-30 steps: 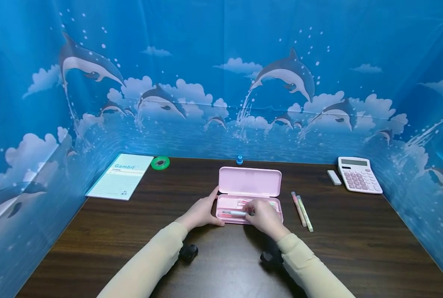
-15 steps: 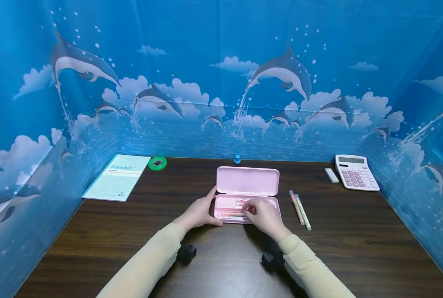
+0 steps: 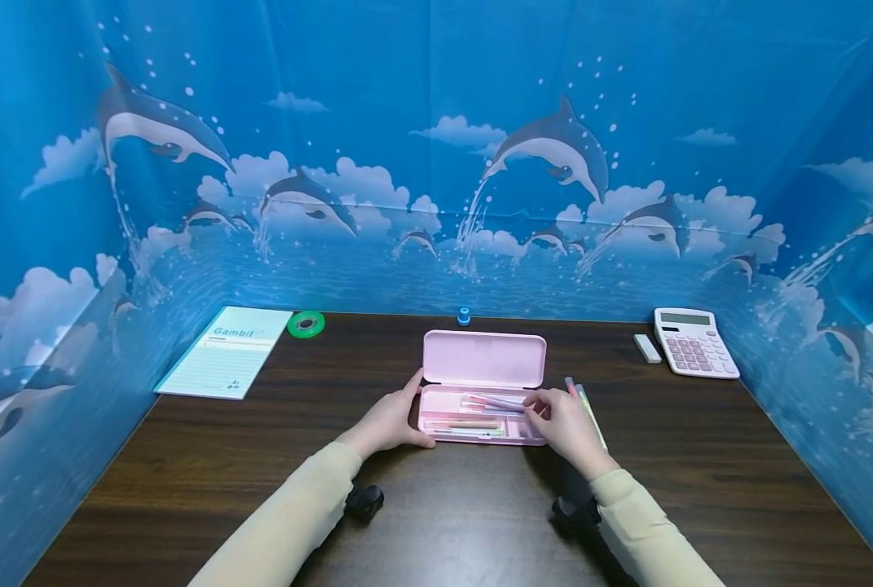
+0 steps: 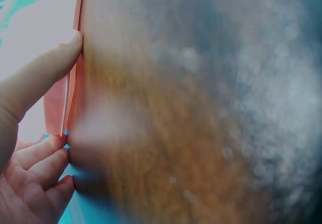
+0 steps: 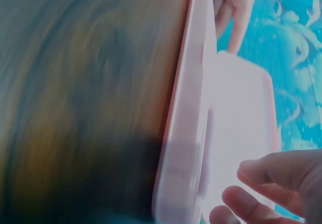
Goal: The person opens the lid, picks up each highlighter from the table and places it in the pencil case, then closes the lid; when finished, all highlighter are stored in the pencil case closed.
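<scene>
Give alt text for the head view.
Open pink pencil case holding pens on a dark table; left hand grips its left end, right hand at its right. Notepad and green roll lie far left; white block and calculator far right.

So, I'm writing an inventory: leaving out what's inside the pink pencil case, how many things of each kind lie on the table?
Pencil case: 1
Notepad: 1
Green round object: 1
Small blue object: 1
White block: 1
Calculator: 1
Pens: 2
Total: 8
</scene>
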Available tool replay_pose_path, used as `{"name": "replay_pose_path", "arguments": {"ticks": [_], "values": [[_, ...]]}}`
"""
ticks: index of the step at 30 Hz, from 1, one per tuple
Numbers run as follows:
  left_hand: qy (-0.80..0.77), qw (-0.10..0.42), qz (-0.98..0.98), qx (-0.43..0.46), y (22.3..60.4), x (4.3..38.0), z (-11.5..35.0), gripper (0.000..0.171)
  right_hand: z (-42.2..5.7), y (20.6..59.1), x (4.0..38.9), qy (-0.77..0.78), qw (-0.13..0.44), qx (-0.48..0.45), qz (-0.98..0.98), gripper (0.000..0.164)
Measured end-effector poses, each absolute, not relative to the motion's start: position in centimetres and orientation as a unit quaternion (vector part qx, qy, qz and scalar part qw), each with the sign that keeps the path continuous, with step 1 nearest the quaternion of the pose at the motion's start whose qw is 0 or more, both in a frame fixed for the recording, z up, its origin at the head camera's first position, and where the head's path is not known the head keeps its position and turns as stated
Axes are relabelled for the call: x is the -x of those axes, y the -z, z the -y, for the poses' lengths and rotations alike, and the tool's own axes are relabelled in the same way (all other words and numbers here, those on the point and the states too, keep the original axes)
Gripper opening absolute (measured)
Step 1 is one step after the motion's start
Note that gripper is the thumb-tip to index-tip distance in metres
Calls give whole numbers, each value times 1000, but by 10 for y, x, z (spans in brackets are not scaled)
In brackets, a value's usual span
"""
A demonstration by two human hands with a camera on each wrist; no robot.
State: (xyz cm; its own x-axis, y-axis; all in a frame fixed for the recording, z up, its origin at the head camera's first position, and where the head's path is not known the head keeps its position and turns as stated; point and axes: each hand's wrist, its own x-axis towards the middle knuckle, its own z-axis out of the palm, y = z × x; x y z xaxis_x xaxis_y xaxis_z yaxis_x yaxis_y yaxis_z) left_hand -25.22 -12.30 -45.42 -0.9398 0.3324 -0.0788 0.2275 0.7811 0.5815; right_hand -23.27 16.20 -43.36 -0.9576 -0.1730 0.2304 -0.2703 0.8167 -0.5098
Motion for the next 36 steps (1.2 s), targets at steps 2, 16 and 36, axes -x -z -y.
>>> {"name": "replay_pose_path", "arguments": {"ticks": [2,16,36], "values": [[-295,89,-939,-150,455,252,123,119,-173,433,233,-279,83,-108,951,9],[-297,96,-939,-143,458,252,123,120,-237,440,229,-269,43,-39,961,13],[-298,91,-940,-142,454,253,123,121,-255,443,230,-239,9,-17,971,12]]}}
